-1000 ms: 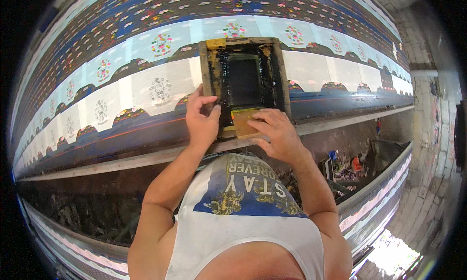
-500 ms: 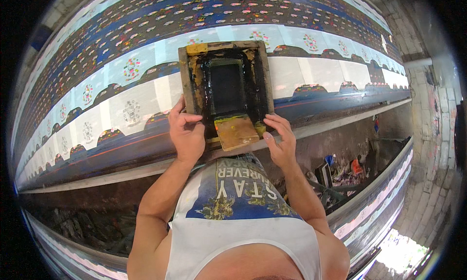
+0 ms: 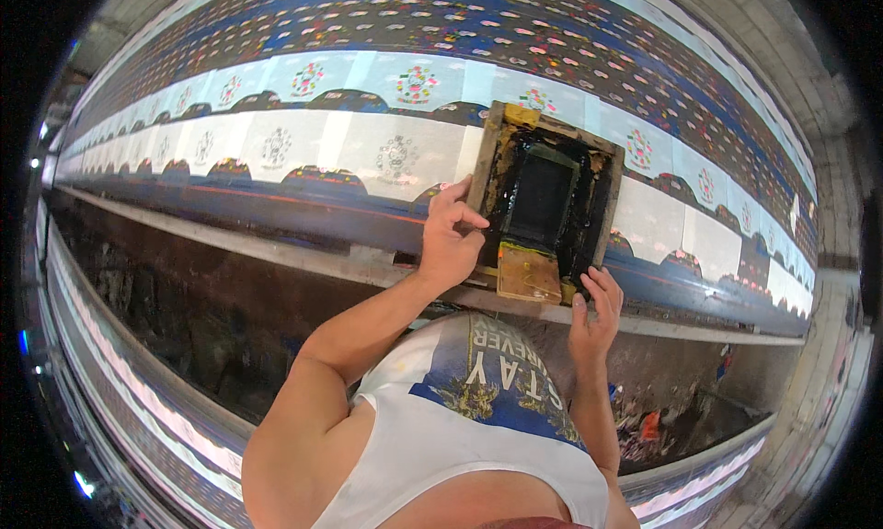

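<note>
A wooden screen-printing frame [image 3: 611, 207], smeared inside with black ink, lies over the near row of white pieces on the long table. Dark mesh [image 3: 541, 198] fills its middle. Across its near end rests a squeegee [image 3: 529, 279] with a flat tan wooden board and a yellow-green streak along its far edge; neither hand grips it. My left hand [image 3: 451, 246] is closed round the frame's left side, fingertips bent over the rim. At the near right corner, my right hand [image 3: 596, 317] holds the frame between thumb and fingers.
White pieces with grey round prints [image 3: 397, 156] lie left of the frame; plain white pieces [image 3: 648, 212] lie to its right. Behind runs a row of pale blue pieces with colourful prints [image 3: 416, 86]. The table's near ledge [image 3: 313, 260] passes before me. Another long table stands behind me.
The view has turned, so the frame and both hands appear farther right and tilted. The frame stays beside the same printed pieces, with both hands still on it.
</note>
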A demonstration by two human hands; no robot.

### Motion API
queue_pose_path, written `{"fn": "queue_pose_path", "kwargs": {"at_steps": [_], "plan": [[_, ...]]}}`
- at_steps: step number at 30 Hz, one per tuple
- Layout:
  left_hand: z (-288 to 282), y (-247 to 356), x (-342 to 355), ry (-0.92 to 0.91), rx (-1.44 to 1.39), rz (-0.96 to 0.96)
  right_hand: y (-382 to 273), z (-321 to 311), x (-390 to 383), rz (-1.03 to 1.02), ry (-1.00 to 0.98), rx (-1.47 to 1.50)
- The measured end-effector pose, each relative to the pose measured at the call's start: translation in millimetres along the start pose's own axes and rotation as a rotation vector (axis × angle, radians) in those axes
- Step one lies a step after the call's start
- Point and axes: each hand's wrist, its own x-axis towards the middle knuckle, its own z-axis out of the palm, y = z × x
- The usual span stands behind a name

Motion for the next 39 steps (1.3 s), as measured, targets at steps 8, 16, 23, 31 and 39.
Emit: {"fn": "queue_pose_path", "kwargs": {"at_steps": [8, 16, 23, 31, 39], "plan": [[2.8, -9.2, 1.5, 0.010, -0.031, -0.080, -39.9, 1.3, 37.4, -0.380, -0.258, -0.031], [7.5, -8.6, -0.1, 0.046, -0.042, -0.105, -68.9, 8.0, 64.2, -0.463, -0.467, -0.203], [8.6, -13.0, 1.4, 0.025, 0.012, -0.070, -84.8, -21.5, 135.0, -0.331, -0.727, -0.191], [9.6, -20.5, 2.4, 0.019, 0.014, -0.070, -45.2, 20.7, 225.2, -0.307, -0.526, -0.216], [7.3, -14.5, 2.6, 0.000, -0.007, -0.051, -28.4, 43.0, 242.9, -0.269, -0.429, -0.212]]}}
